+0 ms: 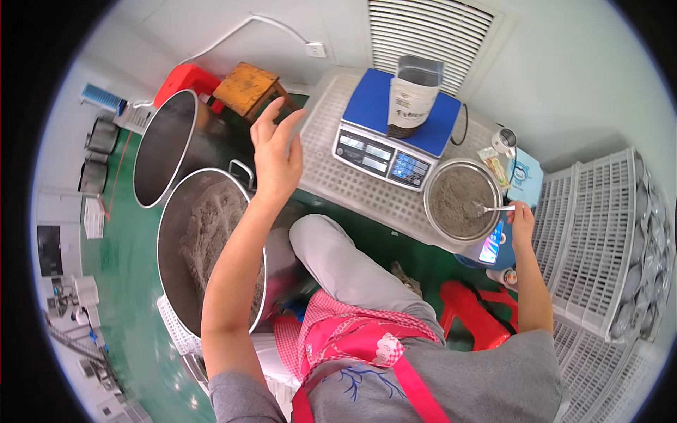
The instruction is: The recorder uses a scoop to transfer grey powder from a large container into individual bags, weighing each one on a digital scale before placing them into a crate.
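My right hand (pixel 521 224) grips the handle of a metal spoon (pixel 497 209). The spoon's head rests in grey-brown powder in a round steel bowl (pixel 429 224) at the table's right end. My left hand (pixel 276 153) is raised with nothing in it, fingers apart, above the rim of a large steel pot. That pot (pixel 172 264) holds a heap of the same-looking powder (pixel 217 222). A stand-up pouch (pixel 415 100) with a white label stands open on the blue plate of a digital weighing scale (pixel 383 153); dark contents show at its bottom.
A grey plastic table (pixel 338 180) carries the scale and bowl. A second steel pot (pixel 164 148), a wooden stool (pixel 246 87) and a red stool (pixel 185 82) stand left. At right are a lit phone (pixel 492 243), another red stool (pixel 470 317) and stacked white crates (pixel 587 243).
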`<control>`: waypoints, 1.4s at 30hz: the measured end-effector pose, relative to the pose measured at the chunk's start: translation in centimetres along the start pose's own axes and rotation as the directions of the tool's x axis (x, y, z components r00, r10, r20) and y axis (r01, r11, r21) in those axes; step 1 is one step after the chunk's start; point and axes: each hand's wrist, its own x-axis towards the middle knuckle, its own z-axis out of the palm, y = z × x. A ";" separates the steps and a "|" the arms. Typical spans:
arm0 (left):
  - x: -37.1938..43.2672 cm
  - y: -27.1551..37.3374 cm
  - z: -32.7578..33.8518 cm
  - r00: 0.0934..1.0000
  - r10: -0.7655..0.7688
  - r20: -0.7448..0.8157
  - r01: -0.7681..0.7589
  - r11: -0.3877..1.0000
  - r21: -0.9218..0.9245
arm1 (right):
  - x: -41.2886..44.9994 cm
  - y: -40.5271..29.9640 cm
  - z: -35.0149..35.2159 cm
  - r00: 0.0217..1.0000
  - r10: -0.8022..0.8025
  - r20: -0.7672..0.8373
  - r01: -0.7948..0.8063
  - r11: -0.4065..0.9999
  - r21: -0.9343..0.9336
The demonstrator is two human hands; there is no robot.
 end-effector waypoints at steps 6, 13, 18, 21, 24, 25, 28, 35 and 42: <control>-0.8 0.4 0.1 0.998 -0.041 0.056 0.040 0.999 0.007 | -1.2 -1.9 -1.6 0.998 0.016 -0.059 -0.011 0.996 0.090; -1.3 0.8 -0.7 0.998 -0.018 0.057 0.017 1.000 0.024 | -0.2 -11.3 -0.3 0.991 -0.084 -0.100 0.109 0.953 0.282; -2.0 0.9 -1.4 0.998 0.006 0.062 -0.011 0.997 0.071 | 2.4 -24.2 4.4 0.958 -0.286 -0.019 0.260 0.840 0.476; -2.7 0.9 -2.3 0.998 -0.022 0.066 0.017 0.997 0.076 | 3.0 -30.9 8.5 0.931 -0.364 0.034 0.305 0.823 0.479; -3.4 1.2 -2.9 0.994 -0.061 0.091 0.056 0.997 0.058 | 3.7 -33.9 11.7 0.834 -0.543 0.093 0.467 0.786 0.405; -3.7 1.0 -3.1 0.994 -0.067 0.085 0.062 0.996 0.065 | 3.5 -34.2 12.7 0.831 -0.547 0.101 0.467 0.784 0.409; -4.7 0.2 -3.9 0.997 -0.041 0.071 0.032 0.993 0.113 | 2.4 -34.7 15.0 0.555 -0.790 0.259 0.788 0.600 0.141; -5.0 -1.1 -4.1 0.991 -0.111 0.075 0.105 0.991 0.079 | 1.8 -32.2 12.6 0.719 -0.695 -0.008 0.675 0.695 0.246; -4.0 -0.9 -1.8 0.993 -0.087 0.077 0.088 0.996 -0.017 | 3.3 -14.3 0.4 0.957 -0.290 0.014 0.291 0.957 -0.009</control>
